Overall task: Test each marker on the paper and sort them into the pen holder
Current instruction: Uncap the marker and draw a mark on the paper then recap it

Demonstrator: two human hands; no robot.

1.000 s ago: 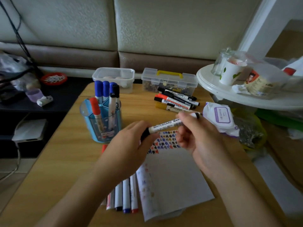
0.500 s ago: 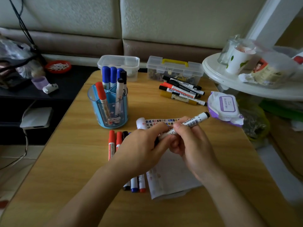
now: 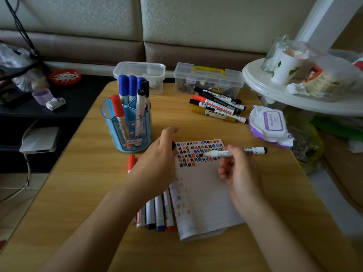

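whiteboard marker (image 3: 235,152), uncapped, lies nearly level above the far part of the paper (image 3: 206,193). its black tip points left at the rows of coloured test marks; whether the tip touches the sheet cannot be told.

head view: the right hand (image 3: 241,173) grips the white barrel from below, fingers curled round its middle, and the black rear end projects to the right. the left hand (image 3: 159,163) rests at the left edge of the paper, fingers curled, pinching a small black cap (image 3: 173,145). the cap shows only in part, beside the far left corner of the sheet.

the pen holder (image 3: 127,130), blue and translucent, stands on the wooden table (image 3: 78,183), far and left of the left hand. it contains three blue-capped markers (image 3: 128,85) at the far side, one red-capped marker (image 3: 116,107) leaning at the left and one black-topped marker (image 3: 141,101) at the right.

a row of markers (image 3: 159,213) lies side by side just left of the paper, partly hidden beneath the left forearm. loose markers (image 3: 216,107) in black, red and yellow lie clustered far right of the paper, with a wipes pack (image 3: 271,124) to their right. a clear box (image 3: 141,73) and a yellow-handled box (image 3: 208,79) stand at the far table edge. a round white side table (image 3: 275,91) at the right carries a cup (image 3: 284,67).
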